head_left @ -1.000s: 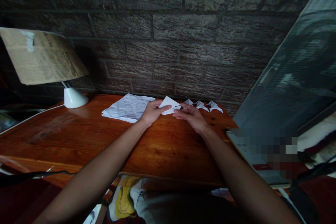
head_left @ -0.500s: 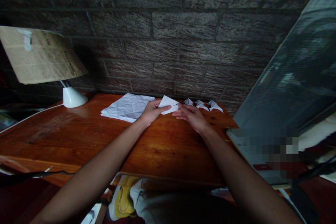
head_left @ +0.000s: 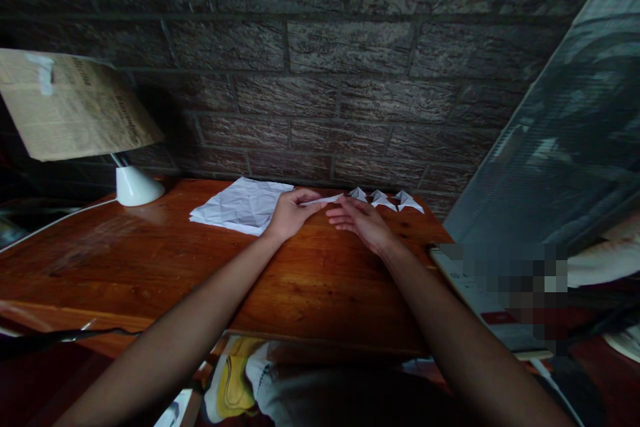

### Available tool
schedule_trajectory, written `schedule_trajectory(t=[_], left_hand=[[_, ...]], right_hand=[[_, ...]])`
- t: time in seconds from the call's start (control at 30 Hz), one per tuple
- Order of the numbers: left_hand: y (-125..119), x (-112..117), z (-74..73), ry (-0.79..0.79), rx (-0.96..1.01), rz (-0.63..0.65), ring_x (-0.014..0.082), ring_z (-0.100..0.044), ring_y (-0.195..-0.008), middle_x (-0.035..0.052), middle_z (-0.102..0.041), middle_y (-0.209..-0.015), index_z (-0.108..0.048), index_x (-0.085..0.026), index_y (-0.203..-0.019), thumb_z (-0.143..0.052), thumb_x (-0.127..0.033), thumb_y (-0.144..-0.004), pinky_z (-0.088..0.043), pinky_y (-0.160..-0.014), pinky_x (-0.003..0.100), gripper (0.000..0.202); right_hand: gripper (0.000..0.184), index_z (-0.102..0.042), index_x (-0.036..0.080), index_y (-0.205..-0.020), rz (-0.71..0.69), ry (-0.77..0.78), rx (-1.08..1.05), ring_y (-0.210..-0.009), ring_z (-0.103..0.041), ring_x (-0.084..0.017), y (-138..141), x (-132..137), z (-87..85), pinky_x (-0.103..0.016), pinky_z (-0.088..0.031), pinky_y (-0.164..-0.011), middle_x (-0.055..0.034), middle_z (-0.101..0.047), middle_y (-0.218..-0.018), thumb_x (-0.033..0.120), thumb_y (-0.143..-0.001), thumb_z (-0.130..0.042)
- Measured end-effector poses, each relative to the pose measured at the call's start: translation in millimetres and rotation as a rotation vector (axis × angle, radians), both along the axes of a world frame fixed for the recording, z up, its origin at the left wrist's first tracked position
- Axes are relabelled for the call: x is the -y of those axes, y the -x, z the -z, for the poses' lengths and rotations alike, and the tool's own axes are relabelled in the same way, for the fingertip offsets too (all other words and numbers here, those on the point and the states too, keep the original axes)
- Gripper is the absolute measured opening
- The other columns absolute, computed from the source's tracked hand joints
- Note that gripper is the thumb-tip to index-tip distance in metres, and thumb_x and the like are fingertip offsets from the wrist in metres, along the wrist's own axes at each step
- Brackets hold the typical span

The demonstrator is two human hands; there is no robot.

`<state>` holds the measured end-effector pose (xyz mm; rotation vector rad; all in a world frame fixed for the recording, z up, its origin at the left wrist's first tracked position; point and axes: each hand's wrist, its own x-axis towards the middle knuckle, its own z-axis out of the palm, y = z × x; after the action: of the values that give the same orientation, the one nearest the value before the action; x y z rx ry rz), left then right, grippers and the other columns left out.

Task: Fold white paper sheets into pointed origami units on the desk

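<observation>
Paper (head_left: pixel 327 199): white, folded, seen nearly edge-on as thin sliver; one end between left fingers (head_left: pixel 301 195), tip against right fingers (head_left: pixel 346 212).

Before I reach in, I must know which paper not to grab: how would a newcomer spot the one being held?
On the wooden table, by the dark block wall, find creased paper sheets and, farther right, three folded paper shapes. Between these, the left hand grips a white paper piece; unlike its neighbours, it is held, a thin strip seen nearly edge-on.

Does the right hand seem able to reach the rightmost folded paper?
Probably yes: nothing visible blocks the right hand from the rightmost folded paper, though it apparently touches the held paper.
</observation>
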<state>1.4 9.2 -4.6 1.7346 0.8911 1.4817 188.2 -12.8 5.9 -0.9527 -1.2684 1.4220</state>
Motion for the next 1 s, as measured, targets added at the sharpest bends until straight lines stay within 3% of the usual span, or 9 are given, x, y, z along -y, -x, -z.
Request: schedule_trajectory(t=[0.13, 0.23, 0.33, 0.43, 0.53, 0.63, 0.73, 0.83, 1.0], left_hand=[[3, 1, 1.3, -0.186, -0.106, 0.003, 0.0232, -0.063, -0.112, 0.011, -0.07, -0.119, -0.074, -0.02, -0.082, -0.072, -0.024, -0.076, -0.045, -0.1, 0.039, 0.008], [4, 3, 0.5, -0.253, -0.194, 0.021, 0.0246, -0.058, -0.121, 0.0125, -0.06, -0.135, -0.075, -0.021, -0.085, -0.068, -0.019, -0.078, -0.042, -0.106, 0.042, 0.01], [3, 1, 1.4, -0.198, -0.171, 0.068, 0.0258, -0.055, -0.126, 0.0128, -0.052, -0.144, -0.075, -0.02, -0.097, -0.066, -0.016, -0.077, -0.041, -0.107, 0.043, 0.023], [1, -2, 3.4, 0.026, 0.047, 0.145, 0.0233, -0.062, -0.112, 0.0118, -0.061, -0.131, -0.062, -0.022, -0.124, -0.063, -0.022, -0.079, -0.051, -0.095, 0.041, 0.045], [-2, -4, 4.4, 0.262, 0.265, 0.137, 0.019, -0.066, -0.094, 0.0058, -0.069, -0.103, -0.05, -0.021, -0.134, -0.068, -0.031, -0.078, -0.055, -0.085, 0.036, 0.06], [-6, -4, 5.3, 0.365, 0.333, 0.078, 0.0164, -0.065, -0.083, 0.0023, -0.069, -0.089, -0.056, -0.018, -0.126, -0.082, -0.033, -0.066, -0.054, -0.081, 0.033, 0.067], [-7, -4, 6.9, 0.374, 0.336, 0.07, 0.0149, -0.064, -0.075, 0.0027, -0.07, -0.083, -0.068, -0.014, -0.105, -0.089, -0.034, -0.056, -0.051, -0.078, 0.03, 0.057], [-7, -5, 7.8, 0.352, 0.335, 0.073, 0.0145, -0.063, -0.071, 0.003, -0.071, -0.079, -0.072, -0.013, -0.089, -0.089, -0.037, -0.055, -0.049, -0.073, 0.029, 0.045], [-7, -5, 6.2, 0.297, 0.337, 0.05, 0.0137, -0.061, -0.067, 0.0023, -0.072, -0.078, -0.072, -0.014, -0.087, -0.088, -0.037, -0.056, -0.047, -0.069, 0.027, 0.042]], right_hand=[[0.045, -0.069, 0.02, -0.098, -0.016, 0.098, -0.093, -0.073, -0.07, -0.016, 1, 1, -4.5, -0.026, -0.054, -0.064, -0.0074, -0.075, -0.084, 0.061, -0.082, -0.064], [0.031, -0.071, 0.022, -0.093, 0.028, 0.047, -0.054, -0.069, -0.067, -0.012, -1, -2, -2.0, -0.023, -0.052, -0.063, -0.0024, -0.073, -0.083, 0.041, -0.071, -0.081], [0.031, -0.072, 0.023, -0.091, 0.115, -0.005, -0.017, -0.065, -0.062, -0.009, -7, -7, 3.3, -0.021, -0.05, -0.062, 0.0009, -0.071, -0.079, 0.031, -0.064, -0.084], [0.031, -0.072, 0.024, -0.093, 0.186, -0.045, 0.009, -0.063, -0.059, -0.009, -11, -11, 6.6, -0.021, -0.048, -0.059, 0.0014, -0.07, -0.079, 0.033, -0.065, -0.082], [0.031, -0.071, 0.023, -0.094, 0.164, -0.075, 0.033, -0.064, -0.058, -0.009, -11, -12, 7.0, -0.021, -0.046, -0.057, 0.0008, -0.07, -0.08, 0.033, -0.066, -0.08], [0.031, -0.071, 0.022, -0.094, 0.137, -0.106, 0.045, -0.068, -0.06, -0.01, -6, -10, 6.9, -0.02, -0.046, -0.057, 0.0004, -0.071, -0.08, 0.032, -0.066, -0.08], [0.029, -0.07, 0.022, -0.094, 0.109, -0.135, 0.077, -0.072, -0.062, -0.012, -2, -9, 8.3, -0.021, -0.046, -0.058, -0.0002, -0.072, -0.082, 0.032, -0.068, -0.079], [0.034, -0.068, 0.023, -0.099, 0.084, -0.205, 0.136, -0.071, -0.062, -0.014, -2, -10, 11.7, -0.024, -0.048, -0.06, 0.0001, -0.072, -0.081, 0.034, -0.069, -0.078], [0.04, -0.065, 0.025, -0.109, 0.074, -0.472, 0.286, -0.079, -0.066, -0.018, -1, -12, 17.6, -0.032, -0.052, -0.075, 0.0001, -0.072, -0.086, 0.031, -0.071, -0.077]])
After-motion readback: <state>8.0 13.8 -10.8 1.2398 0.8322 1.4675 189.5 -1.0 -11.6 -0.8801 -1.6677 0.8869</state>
